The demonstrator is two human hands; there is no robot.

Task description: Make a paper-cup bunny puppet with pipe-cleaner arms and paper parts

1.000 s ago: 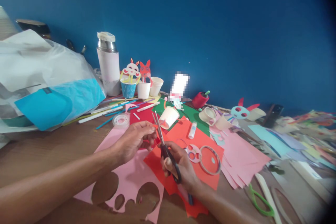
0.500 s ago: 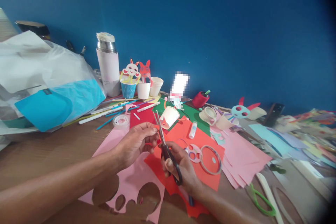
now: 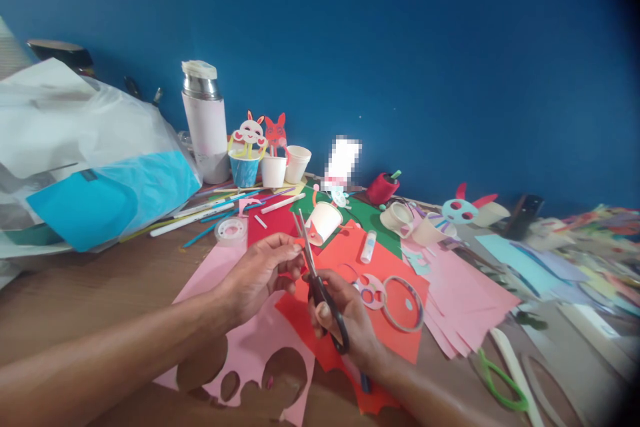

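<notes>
Black-handled scissors (image 3: 327, 307) are gripped in my right hand (image 3: 345, 320), their blades pointing up and slightly left. Between the thumb and fingertips of my left hand (image 3: 263, 270) is a small piece of red paper (image 3: 299, 241), mostly hidden by the fingers. The blades are right at this piece; whether they bite into it I cannot tell. Below my hands lie a pink sheet (image 3: 250, 360) with cut-out holes and an orange-red sheet (image 3: 395, 340). Just beyond the blade tips a white paper cup (image 3: 327, 221) lies tilted.
A glue stick (image 3: 368, 247), a tape roll (image 3: 403, 304) and a pink cut-out (image 3: 371, 290) rest on the orange-red sheet. Pink sheets (image 3: 465, 300) and green-handled scissors (image 3: 500, 383) are at right. A flask (image 3: 205, 127), decorated cups (image 3: 244, 170) and a plastic bag (image 3: 100, 147) stand behind and left.
My hands hold nearly the same pose. The scissor blades look slightly further apart at the tips, and the view has shifted very slightly.
</notes>
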